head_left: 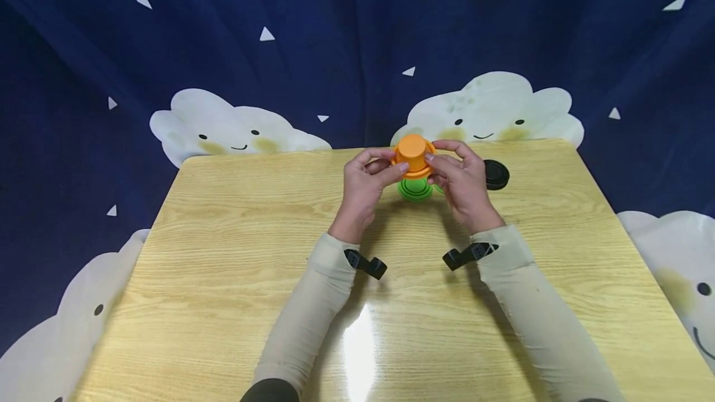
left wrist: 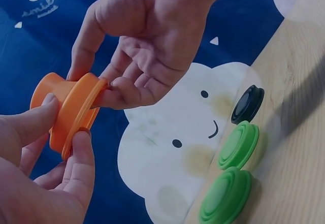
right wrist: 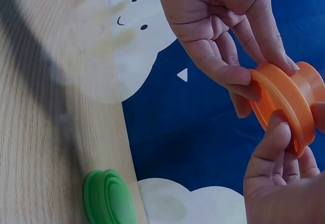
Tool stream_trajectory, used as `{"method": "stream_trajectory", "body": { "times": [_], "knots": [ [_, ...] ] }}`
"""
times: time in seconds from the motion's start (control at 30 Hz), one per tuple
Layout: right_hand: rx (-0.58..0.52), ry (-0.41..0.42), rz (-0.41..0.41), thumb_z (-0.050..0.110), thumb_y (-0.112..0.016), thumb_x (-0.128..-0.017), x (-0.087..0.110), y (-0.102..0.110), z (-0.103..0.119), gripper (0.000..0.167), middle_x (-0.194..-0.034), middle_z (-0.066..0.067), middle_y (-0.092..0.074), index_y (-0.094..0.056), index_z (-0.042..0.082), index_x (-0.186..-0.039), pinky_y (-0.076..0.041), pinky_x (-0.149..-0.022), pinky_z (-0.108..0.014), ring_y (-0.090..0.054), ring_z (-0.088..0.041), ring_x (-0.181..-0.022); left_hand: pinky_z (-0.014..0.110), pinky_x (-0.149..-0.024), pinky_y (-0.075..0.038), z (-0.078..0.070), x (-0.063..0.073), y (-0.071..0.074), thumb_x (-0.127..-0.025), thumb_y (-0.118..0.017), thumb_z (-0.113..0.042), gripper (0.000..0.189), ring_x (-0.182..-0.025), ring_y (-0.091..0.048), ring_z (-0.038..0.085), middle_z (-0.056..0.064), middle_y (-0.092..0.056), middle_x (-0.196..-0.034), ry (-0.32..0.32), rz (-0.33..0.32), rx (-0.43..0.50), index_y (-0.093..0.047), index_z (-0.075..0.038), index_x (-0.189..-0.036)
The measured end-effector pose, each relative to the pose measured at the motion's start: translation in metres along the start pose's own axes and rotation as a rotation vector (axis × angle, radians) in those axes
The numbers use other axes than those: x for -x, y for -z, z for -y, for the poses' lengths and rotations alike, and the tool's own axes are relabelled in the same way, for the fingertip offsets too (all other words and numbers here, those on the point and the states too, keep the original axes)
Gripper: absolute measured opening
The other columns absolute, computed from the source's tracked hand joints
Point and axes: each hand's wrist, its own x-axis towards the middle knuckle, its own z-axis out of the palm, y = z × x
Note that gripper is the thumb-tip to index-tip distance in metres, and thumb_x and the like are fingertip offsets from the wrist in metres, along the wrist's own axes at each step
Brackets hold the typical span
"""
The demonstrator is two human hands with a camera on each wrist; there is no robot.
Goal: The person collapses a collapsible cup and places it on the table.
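Observation:
An orange collapsible cup [head_left: 412, 152] is held up between both hands over the far edge of the table, its narrow end partly pushed out from the wide rim. My left hand [head_left: 363, 188] pinches its left side, thumb on the outer wall and fingers at the rim. On the other side my right hand [head_left: 465, 185] grips the rim and wall the same way. In the left wrist view the orange cup [left wrist: 76, 107] shows a stepped profile. Beneath the hands lies a flat green collapsible cup [head_left: 415, 189]; a second green one [left wrist: 238, 145] sits beside it.
A flat black collapsible cup [head_left: 496, 174] lies right of my right hand, in line with the green ones near the table's back edge. The wooden table [head_left: 234, 253] reaches a dark blue curtain [head_left: 346, 30] printed with clouds.

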Motion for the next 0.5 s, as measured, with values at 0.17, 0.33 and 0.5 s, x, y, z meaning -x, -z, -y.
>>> {"method": "stream_trajectory", "body": {
  "times": [0.17,0.33,0.5],
  "knots": [
    [-0.016,-0.005,-0.006,-0.003,-0.069,-0.092,-0.0002,-0.0010,-0.0010,0.024,-0.085,-0.009,-0.073,-0.060,0.001,-0.115,-0.055,-0.056,-0.021,-0.065,-0.014,-0.061,0.031,-0.074,-0.061,0.0019,-0.0008,-0.0016,-0.080,-0.077,0.014,0.034,-0.086,-0.070,0.018,0.020,-0.073,-0.101,-0.002,-0.023,0.026,-0.070,0.009,-0.113],
    [-0.046,0.002,-0.003,-0.007,-0.067,-0.092,-0.0005,-0.0009,-0.0028,0.025,-0.088,-0.011,-0.075,-0.059,-0.002,-0.115,-0.057,-0.059,-0.022,-0.066,-0.015,-0.063,0.028,-0.076,-0.059,0.0014,-0.0015,-0.0024,-0.079,-0.077,0.015,0.037,-0.090,-0.068,0.018,0.009,-0.074,-0.102,0.001,-0.035,0.024,-0.069,0.012,-0.116],
    [-0.045,0.013,-0.011,-0.009,-0.068,-0.090,-0.0010,0.0002,-0.0045,0.025,-0.088,-0.012,-0.075,-0.060,-0.003,-0.113,-0.057,-0.058,-0.022,-0.066,-0.015,-0.062,0.026,-0.075,-0.059,0.0009,-0.0013,-0.0022,-0.079,-0.077,0.016,0.039,-0.090,-0.067,0.018,0.006,-0.073,-0.103,0.018,-0.043,0.023,-0.069,0.011,-0.117]
  ]
}}
